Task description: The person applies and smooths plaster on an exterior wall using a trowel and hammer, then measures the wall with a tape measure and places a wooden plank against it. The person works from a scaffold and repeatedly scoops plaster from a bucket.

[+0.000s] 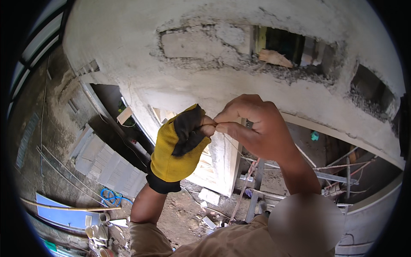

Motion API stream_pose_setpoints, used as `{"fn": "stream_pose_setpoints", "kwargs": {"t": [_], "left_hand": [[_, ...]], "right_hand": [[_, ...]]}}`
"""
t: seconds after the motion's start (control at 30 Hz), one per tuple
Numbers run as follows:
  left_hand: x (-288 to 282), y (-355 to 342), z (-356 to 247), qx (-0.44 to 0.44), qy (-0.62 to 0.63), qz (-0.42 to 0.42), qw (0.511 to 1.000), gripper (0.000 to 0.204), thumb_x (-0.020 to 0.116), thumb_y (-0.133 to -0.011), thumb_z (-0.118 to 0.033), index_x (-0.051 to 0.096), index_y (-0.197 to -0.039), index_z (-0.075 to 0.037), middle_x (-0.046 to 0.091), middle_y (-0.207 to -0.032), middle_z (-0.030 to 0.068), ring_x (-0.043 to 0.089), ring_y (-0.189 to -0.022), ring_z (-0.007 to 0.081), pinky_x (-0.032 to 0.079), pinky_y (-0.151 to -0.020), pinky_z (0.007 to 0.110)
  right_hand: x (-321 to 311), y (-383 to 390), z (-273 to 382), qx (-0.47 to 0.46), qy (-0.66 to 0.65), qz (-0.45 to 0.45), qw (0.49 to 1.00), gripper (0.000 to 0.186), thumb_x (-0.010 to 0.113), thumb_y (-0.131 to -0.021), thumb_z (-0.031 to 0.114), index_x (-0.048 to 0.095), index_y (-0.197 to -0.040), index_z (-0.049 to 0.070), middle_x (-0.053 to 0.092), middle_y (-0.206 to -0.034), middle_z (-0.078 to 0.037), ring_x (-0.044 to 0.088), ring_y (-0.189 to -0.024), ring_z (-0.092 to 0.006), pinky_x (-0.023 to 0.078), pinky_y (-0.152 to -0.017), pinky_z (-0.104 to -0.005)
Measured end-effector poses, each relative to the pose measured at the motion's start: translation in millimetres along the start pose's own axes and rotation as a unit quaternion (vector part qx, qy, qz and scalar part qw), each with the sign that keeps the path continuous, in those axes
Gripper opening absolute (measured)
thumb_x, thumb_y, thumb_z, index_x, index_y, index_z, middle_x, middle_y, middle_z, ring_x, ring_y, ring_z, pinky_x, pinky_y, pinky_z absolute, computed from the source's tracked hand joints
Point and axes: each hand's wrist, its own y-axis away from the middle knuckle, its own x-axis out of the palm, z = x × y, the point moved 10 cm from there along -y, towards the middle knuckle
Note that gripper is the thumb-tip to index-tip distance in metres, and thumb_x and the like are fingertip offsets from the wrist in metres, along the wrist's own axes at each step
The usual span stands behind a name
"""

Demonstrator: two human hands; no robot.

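My left hand [179, 147] wears a yellow knitted glove with black finger parts, and its bare thumb and fingertip show past the glove. It is closed in a pinch in front of the wall. My right hand [257, 124] is bare, its thumb and forefinger pressed together right at the left fingertips. Whatever is between the fingers is too small to make out; a faint thin line seems to hang below them. Behind both hands rises a rough plastered wall [188, 79] with a broken-out opening [282, 43] holding a loose chunk [275, 58].
Below, the ground [177, 222] is littered with rubble. Metal bars [338, 166] cross at the lower right. Stacked grey blocks [109, 160], a blue panel [64, 212], a blue hose [112, 196] and a bamboo pole [70, 207] lie at the left. A smaller hole [372, 88] pierces the wall's right side.
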Motion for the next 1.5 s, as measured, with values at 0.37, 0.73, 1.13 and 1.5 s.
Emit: {"fn": "stream_pose_setpoints", "kwargs": {"t": [0.37, 0.73, 1.13, 1.5], "left_hand": [[19.5, -0.5, -37.9, 0.21, -0.201, 0.032, 0.956, 0.031, 0.074, -0.078, -0.002, 0.06, -0.106, -0.001, 0.063, -0.08, 0.0118, 0.064, -0.069, 0.0297, 0.051, -0.065, 0.032], [13.1, -4.1, -1.6, 0.077, -0.162, 0.178, 0.968, 0.017, 0.067, -0.08, -0.008, 0.058, -0.095, -0.002, 0.06, -0.078, 0.0114, 0.057, -0.069, 0.0303, 0.049, -0.066, 0.034], [1.5, -5.9, -2.5, 0.094, -0.183, 0.162, 0.965, 0.021, 0.068, -0.08, -0.007, 0.06, -0.098, 0.0, 0.06, -0.078, 0.0125, 0.058, -0.069, 0.0281, 0.049, -0.066, 0.033], [-77.4, -38.8, 22.1, 0.134, -0.18, 0.023, 0.974, 0.016, 0.065, -0.079, 0.003, 0.056, -0.092, 0.0, 0.055, -0.079, 0.0064, 0.052, -0.071, 0.0168, 0.047, -0.071, 0.027]], "right_hand": [[-2.2, 10.4, 27.6, -0.163, 0.224, -0.014, 0.961, 0.024, 0.072, -0.074, 0.002, 0.053, -0.087, 0.01, 0.06, -0.079, -0.003, 0.06, -0.081, -0.0212, 0.037, -0.098, -0.0486], [-12.6, 6.8, 11.2, -0.123, 0.152, -0.01, 0.981, 0.019, 0.067, -0.083, 0.012, 0.062, -0.099, 0.002, 0.066, -0.094, -0.01, 0.065, -0.092, -0.0236, 0.044, -0.103, -0.0482], [48.5, 38.9, -39.4, 0.271, -0.241, 0.087, 0.928, 0.014, 0.058, -0.095, 0.011, 0.06, -0.102, -0.001, 0.063, -0.082, -0.004, 0.059, -0.076, -0.0112, 0.049, -0.07, -0.0285], [77.5, -72.7, -40.7, 0.056, 0.013, 0.12, 0.991, 0.01, 0.065, -0.088, 0.008, 0.062, -0.092, -0.001, 0.067, -0.076, -0.013, 0.065, -0.068, -0.0206, 0.05, -0.066, -0.0331]]}}
